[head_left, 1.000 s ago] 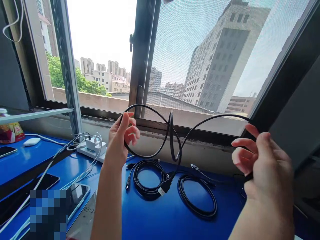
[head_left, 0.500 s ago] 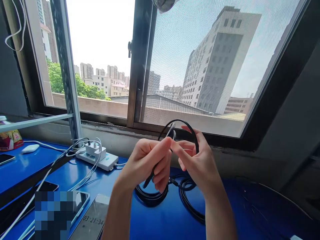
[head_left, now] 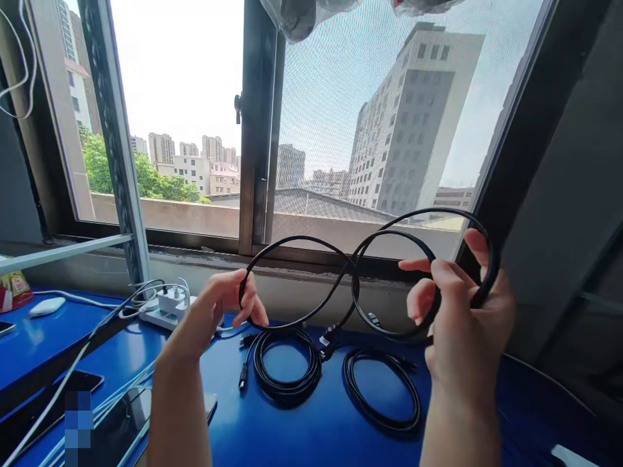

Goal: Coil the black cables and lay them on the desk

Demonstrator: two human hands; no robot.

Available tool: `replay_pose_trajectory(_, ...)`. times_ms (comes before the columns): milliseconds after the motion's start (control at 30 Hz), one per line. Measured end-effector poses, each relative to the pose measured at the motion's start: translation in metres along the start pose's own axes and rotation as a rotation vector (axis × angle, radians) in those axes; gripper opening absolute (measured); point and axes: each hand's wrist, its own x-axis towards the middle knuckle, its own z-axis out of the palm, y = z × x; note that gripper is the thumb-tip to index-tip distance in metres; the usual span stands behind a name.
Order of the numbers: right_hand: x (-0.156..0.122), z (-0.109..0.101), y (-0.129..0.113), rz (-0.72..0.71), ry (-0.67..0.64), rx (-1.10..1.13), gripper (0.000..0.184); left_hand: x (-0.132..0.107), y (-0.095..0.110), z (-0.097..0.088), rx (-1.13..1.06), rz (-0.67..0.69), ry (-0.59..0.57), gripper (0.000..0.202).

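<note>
I hold a black cable (head_left: 341, 261) up in front of the window, looped like a figure eight. My left hand (head_left: 214, 308) grips the left loop at its near side. My right hand (head_left: 457, 318) is closed on the right loops, which run round its fingers. The cable's plug end (head_left: 327, 337) hangs down between the hands. Below, on the blue table (head_left: 302, 434), lie two more coiled black cables: one on the left (head_left: 287, 386) and one on the right (head_left: 384, 418).
A white power strip (head_left: 163, 308) with white chargers and wires sits at the left near the window sill. Phones (head_left: 117, 431) lie on the table's near left. A white mouse (head_left: 46, 306) rests on the far left. The window frame (head_left: 256, 130) stands close behind.
My hands met in front of me half a second ago and have now pulled apart again, with the cable wound into loops on both sides. The view has tilted slightly.
</note>
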Motion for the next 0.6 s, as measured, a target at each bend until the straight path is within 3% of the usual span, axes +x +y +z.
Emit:
replay_pose_trajectory(100, -0.002, -0.002, 0.005, -0.057, -0.128, -0.053, 0.041, 0.006, -0.008, 0.010, 0.184, -0.136, 0.047, 0.049)
replay_pose_trajectory(167, -0.004, 0.000, 0.006, -0.062, -0.171, -0.074, 0.044, 0.012, -0.014, 0.020, 0.246, -0.151, 0.115, 0.046)
replay_pose_trajectory(300, -0.006, 0.010, 0.012, -0.006, -0.220, -0.088, 0.050, 0.020, -0.018, 0.038, 0.200, 0.013, 0.135, 0.043)
replay_pose_trajectory(433, 0.001, 0.019, 0.028, 0.171, -0.213, -0.156, 0.059, 0.013, -0.004, 0.045, 0.068, 0.220, 0.148, 0.045)
replay_pose_trajectory(600, 0.009, 0.021, 0.045, 0.320, -0.183, -0.205, 0.068, 0.001, 0.011, 0.041, -0.179, 0.407, 0.349, 0.047)
